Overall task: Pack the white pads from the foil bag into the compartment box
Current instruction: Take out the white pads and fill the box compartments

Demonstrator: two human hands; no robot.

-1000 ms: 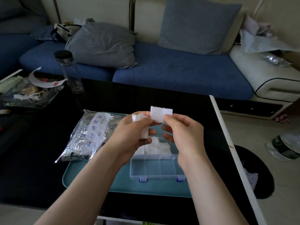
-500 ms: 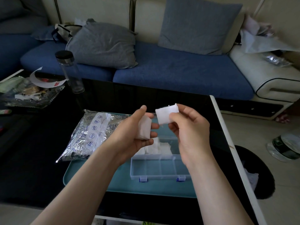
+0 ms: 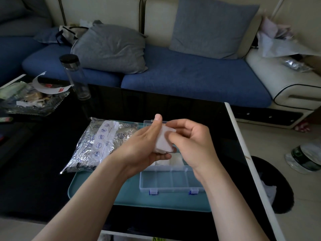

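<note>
White pads: a small stack of white pads (image 3: 163,142) is held up between both hands, above the far rows of the box.
Left hand: the left hand (image 3: 140,150) cradles the stack, with its fingers curled under it and its thumb standing up behind.
Right hand: the right hand (image 3: 192,143) has its fingertips curled onto the near face of the stack and seems to be pinching the top pad to peel it off.
Handling: I judge the pads light, soft and limp, and apt to cling together (two may lift as one). They are best taken by a corner between thumb and forefinger, gently, since a squeeze would crumple them.
Compartment box: the compartment box (image 3: 173,183) lies open directly beneath the hands, its lid tipped back beyond them. The row nearest the wrists looks empty, while the row under the fingers shows packed pads (image 3: 175,160).
Foil bag: the foil bag (image 3: 99,145) lies flat just outside the left hand, partly on the tray (image 3: 107,193).
Edges: the box's low dividers could catch a pad's corner. The desk (image 3: 34,162) ends in a pale rim outside the right forearm.
Room: there is open air above the box. A bottle (image 3: 76,79) stands well beyond the left hand.
</note>
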